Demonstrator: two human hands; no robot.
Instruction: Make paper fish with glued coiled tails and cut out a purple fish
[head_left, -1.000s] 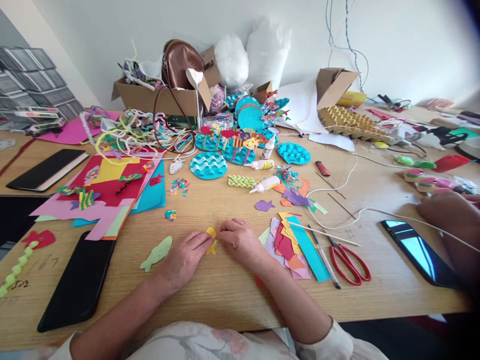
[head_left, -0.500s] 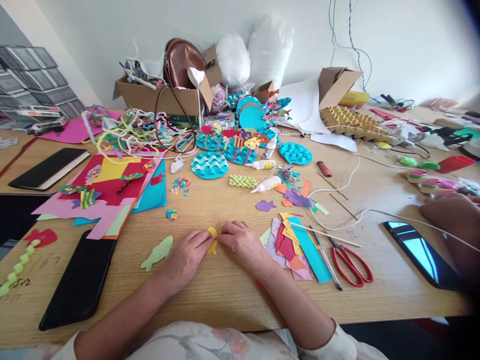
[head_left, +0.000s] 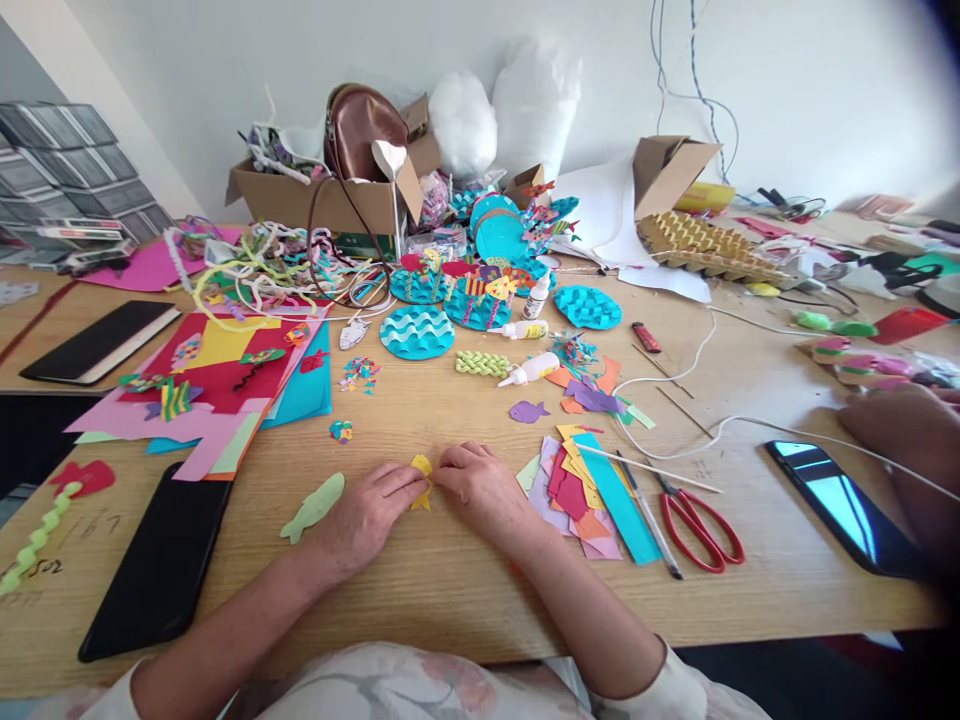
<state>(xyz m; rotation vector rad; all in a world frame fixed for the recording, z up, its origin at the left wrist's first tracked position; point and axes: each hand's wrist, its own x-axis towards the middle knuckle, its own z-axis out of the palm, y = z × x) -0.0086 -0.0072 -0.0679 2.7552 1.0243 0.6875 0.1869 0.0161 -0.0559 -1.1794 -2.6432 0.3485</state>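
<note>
A small yellow paper fish (head_left: 422, 481) lies on the wooden table (head_left: 465, 590) between my two hands. My left hand (head_left: 365, 518) pinches its left side with the fingertips. My right hand (head_left: 480, 485) pinches its right side, knuckles up. A pale green paper fish (head_left: 313, 506) rests just left of my left hand. A pile of coloured paper scraps (head_left: 585, 490) sits right of my right hand, with red-handled scissors (head_left: 697, 520) and a pen (head_left: 649, 515) beside it.
Black phones lie at the near left (head_left: 157, 565) and at the right (head_left: 840, 505). Another person's hand (head_left: 907, 440) rests at the right edge. Glue bottles (head_left: 529, 370), teal wavy discs (head_left: 417, 331), paper sheets (head_left: 217, 385), a white cable (head_left: 750, 425) and cardboard boxes (head_left: 330, 195) crowd the back.
</note>
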